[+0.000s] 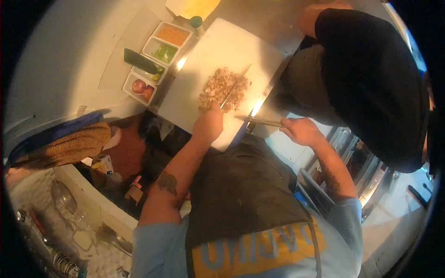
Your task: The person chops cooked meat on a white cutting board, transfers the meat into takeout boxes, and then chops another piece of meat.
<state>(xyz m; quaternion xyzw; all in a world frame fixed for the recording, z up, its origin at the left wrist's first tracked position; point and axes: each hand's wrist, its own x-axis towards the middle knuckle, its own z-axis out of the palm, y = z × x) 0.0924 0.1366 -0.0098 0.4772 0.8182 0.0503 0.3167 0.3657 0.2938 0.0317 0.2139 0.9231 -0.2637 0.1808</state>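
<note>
My left hand (209,125) is closed around the handle end of a kitchen knife (240,82) at the near edge of a white cutting board (208,47). The knife's blade slants away to the upper right across a pile of chopped light-brown food (216,87), whose exact kind I cannot tell. To the right, my right hand (301,131) grips a long, narrow metal utensil (260,121); its far end points left over the board's near right edge. The type of utensil is unclear.
Left of the board, white containers (143,55) hold orange bits, chopped greens and red onions; a dark green vegetable (139,61) lies across them. A green-capped jar (196,24) stands near the board. Another person (368,87) leans in at right. A brown towel (74,144) hangs at left.
</note>
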